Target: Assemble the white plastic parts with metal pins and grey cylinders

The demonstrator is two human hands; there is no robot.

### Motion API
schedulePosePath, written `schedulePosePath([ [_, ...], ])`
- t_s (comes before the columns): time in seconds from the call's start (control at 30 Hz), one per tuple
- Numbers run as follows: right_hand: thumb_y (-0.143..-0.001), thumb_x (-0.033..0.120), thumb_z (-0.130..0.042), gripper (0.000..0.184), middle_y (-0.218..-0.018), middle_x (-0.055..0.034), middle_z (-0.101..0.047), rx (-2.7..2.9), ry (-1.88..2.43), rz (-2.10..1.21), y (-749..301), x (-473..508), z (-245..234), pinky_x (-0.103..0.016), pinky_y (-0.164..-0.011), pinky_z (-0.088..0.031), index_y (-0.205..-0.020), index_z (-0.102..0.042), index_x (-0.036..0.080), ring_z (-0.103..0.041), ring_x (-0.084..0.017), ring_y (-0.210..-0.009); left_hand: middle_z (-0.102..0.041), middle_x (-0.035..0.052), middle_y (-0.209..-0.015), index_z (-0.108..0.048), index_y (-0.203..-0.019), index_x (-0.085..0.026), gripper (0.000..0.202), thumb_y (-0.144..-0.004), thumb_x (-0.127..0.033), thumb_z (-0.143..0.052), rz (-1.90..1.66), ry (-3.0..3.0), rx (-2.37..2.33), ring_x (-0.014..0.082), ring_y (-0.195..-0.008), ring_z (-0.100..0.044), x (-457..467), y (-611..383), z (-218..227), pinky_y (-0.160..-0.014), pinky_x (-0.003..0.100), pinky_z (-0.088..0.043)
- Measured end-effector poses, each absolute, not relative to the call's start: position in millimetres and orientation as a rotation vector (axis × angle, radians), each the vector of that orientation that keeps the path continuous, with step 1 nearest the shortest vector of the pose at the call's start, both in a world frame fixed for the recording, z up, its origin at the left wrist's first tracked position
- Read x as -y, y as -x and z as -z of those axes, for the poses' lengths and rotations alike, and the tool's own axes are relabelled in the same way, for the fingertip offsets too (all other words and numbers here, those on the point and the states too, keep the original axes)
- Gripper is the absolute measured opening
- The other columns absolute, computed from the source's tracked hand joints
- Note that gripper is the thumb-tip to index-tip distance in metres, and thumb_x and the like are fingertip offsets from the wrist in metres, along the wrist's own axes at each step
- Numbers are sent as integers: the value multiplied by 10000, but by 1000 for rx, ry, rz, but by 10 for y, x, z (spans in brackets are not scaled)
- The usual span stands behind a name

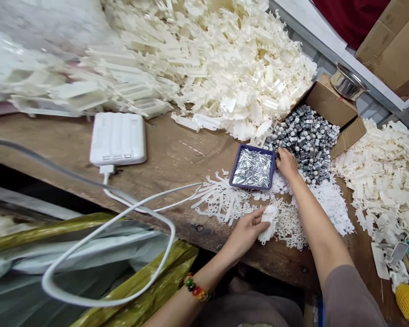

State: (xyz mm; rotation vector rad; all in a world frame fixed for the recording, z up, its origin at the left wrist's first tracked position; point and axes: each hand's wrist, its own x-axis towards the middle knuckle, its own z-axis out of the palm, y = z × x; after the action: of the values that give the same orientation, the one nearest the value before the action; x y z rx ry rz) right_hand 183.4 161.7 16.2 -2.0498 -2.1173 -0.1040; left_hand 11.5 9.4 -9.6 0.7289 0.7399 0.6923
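My left hand (250, 227) is closed around a white plastic piece (269, 222), a flat housing-like part, just above the table's front edge. Farther forward, my right hand (286, 162) has its fingers drawn together at the near-left edge of a heap of small grey-and-black blocks (306, 136). Something dark shows at its fingertips; I cannot tell if it is held. Beside those fingers is a purple tray (231, 181) of thin shiny metal pins (252, 167). Below lie white long-handled strips (225, 197), small cream loops (291, 222) and little white pieces (332, 206).
A large mound of cream plastic parts (225, 59) covers the back, with another heap (385, 168) at right. The blocks spill from a cardboard box (330, 102) near a metal bowl (348, 81). A white power bank (118, 136) trails a looped cable (78, 254) across the left front.
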Motion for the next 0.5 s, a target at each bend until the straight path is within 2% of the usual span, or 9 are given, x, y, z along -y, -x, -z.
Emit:
schedulePosePath([
  [0.1,-857,173,-388,260,-1068,-73,-573,2122,2086,126,-1884,-1530,-94,-297,-784,-431,-1084,-512,202,-571,-201,-919,-710,47,-787,-501,-1259,-97,674,-615,-215,-659,-729,-752,-755,161,-642,-608,-158,-96,69,-623,251,-454],
  [0.23,-878,278,-406,267,-1123,-106,-537,2091,2158,167,-1868,-1547,-53,-327,-772,-438,-1116,-486,187,-586,-213,-889,-707,34,-781,-481,-1277,-106,682,-629,-240,-647,-740,-791,-780,153,-632,-604,-184,-114,57,-624,249,-450],
  [0.37,-871,262,-420,222,-1080,-131,-562,2027,2183,84,-1846,-1632,-59,-336,-809,-415,-1035,-530,161,-579,-221,-928,-709,41,-812,-471,-1284,-116,680,-637,-241,-639,-731,-797,-772,161,-644,-613,-176,-110,51,-623,261,-456],
  [0.5,-814,260,-494,193,-994,-96,-611,1859,2133,-38,-1875,-1653,-62,-291,-780,-409,-966,-574,174,-575,-200,-899,-715,51,-854,-501,-1255,-127,639,-635,-212,-633,-735,-776,-746,167,-681,-626,-210,-88,14,-644,263,-466],
])
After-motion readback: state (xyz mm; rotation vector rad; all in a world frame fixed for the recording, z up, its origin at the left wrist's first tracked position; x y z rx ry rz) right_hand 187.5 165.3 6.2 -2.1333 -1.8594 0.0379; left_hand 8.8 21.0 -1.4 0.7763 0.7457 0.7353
